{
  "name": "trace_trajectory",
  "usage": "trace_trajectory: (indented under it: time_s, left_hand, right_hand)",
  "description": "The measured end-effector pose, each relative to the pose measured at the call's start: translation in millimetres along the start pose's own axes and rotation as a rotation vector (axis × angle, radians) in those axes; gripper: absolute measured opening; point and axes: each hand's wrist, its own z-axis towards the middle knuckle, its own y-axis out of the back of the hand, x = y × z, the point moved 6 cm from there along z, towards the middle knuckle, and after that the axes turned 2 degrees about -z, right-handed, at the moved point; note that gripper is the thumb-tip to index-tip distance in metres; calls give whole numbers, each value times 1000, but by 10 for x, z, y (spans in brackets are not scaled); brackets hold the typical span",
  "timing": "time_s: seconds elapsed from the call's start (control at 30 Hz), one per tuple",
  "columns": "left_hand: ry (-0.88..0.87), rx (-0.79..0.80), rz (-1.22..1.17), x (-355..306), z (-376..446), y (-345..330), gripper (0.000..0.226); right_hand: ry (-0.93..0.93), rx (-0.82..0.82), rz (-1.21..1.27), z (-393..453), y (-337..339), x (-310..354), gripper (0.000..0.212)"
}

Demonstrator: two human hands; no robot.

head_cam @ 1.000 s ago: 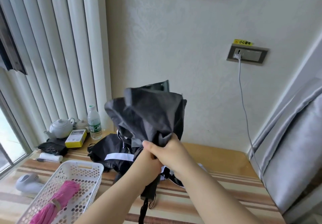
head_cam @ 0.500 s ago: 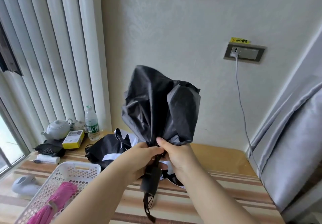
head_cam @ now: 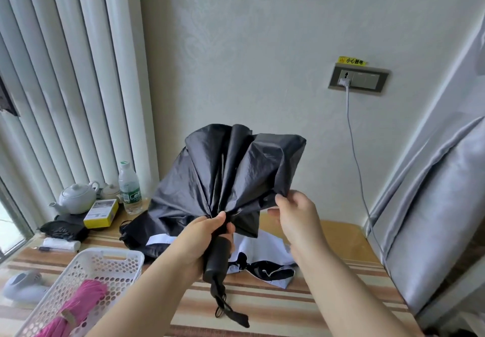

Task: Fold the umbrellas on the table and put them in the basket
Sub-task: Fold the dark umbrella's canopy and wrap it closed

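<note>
**A:** Head view: where is the umbrella, and who has it?

**B:** The black folding umbrella point(head_cam: 231, 176) is held up over the striped table point(head_cam: 262, 302), canopy fanned upward. The left hand point(head_cam: 207, 242) is curled round the top of its black handle point(head_cam: 217, 260), thumb on the bunched fabric. The right hand point(head_cam: 294, 216) pinches the canopy's right edge

**A:** How will it handle?

**B:** Light, I'd judge. The cloth is thin, crinkled and faintly shiny, so it looks soft and probably slippery; the folds suggest stiff ribs beneath. Best kept by the smooth cylindrical handle while the free hand gathers each panel by its hem. A wrist strap point(head_cam: 228, 310) dangles below

**A:** And the rest?

**B:** A white perforated plastic basket point(head_cam: 110, 263) sits at lower left, holding a rolled pink umbrella point(head_cam: 78, 308). Another black-and-white umbrella point(head_cam: 257, 266) lies crumpled on the table behind the hands. A glazed white teapot point(head_cam: 76, 200), a yellow box point(head_cam: 101, 213) and a clear water bottle point(head_cam: 128, 187) stand near the vertical blinds point(head_cam: 65, 74)
</note>
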Motion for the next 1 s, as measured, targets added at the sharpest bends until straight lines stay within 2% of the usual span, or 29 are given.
trace_trajectory:
  time_s: [0.03, 0.13, 0.17, 0.2, 0.3, 0.37, 0.43, 0.5, 0.57, 0.63, 0.7, 0.77, 0.87, 0.9, 0.93, 1.0]
  left_hand:
    - [19, -4, -13, -1, -1, 3, 16]
    - [88, -9, -53, 13, 25, 27, 24]
    - [80, -16, -53, 7, 39, 42, 29]
    - [61, -27, -29, 0, 42, 56, 31]
    - [-45, -72, 193, -48, -7, 62, 47]
    - [-100, -86, 269, -83, -18, 82, 46]
    - [-115, -91, 257, -116, 10, 152, 40]
    - [-102, -97, 228, -133, 36, 230, 33]
    - [-76, -89, 213, -116, 47, 276, 30]
    - [-64, -74, 202, -101, 45, 280, 29]
    - [-51, -67, 203, -91, 41, 270, 30]
    - [-36, -64, 201, -85, 39, 277, 31]
    - [-45, -53, 210, -97, 58, 301, 31]
    - [-48, -56, 221, -99, 66, 313, 30]
    - [-50, -65, 232, -103, 71, 323, 30]
    - [-53, -86, 272, -107, 73, 334, 32]
  right_hand:
    - [33, -19, -23, -11, 18, 56, 15]
    - [226, -39, 57, 21, 129, 339, 71]
    - [263, -8, 43, 46, 150, 434, 83]
    - [275, 28, 4, 74, 170, 509, 84]
    - [207, 76, -166, 178, 283, 649, 34]
    - [166, 137, -278, 244, 338, 604, 21]
    - [176, 231, -291, 289, 363, 538, 20]
    - [163, 375, -85, 292, 335, 504, 21]
    - [105, 452, 48, 304, 317, 481, 30]
    - [59, 515, 25, 298, 271, 480, 36]
    - [44, 606, -110, 254, 198, 479, 39]
    - [88, 652, -385, 202, 151, 465, 32]
    - [95, 494, -680, 252, 190, 392, 9]
    - [77, 461, -726, 266, 199, 373, 9]
    - [52, 473, -708, 256, 197, 363, 10]
    - [-44, 613, -378, 229, 142, 359, 8]
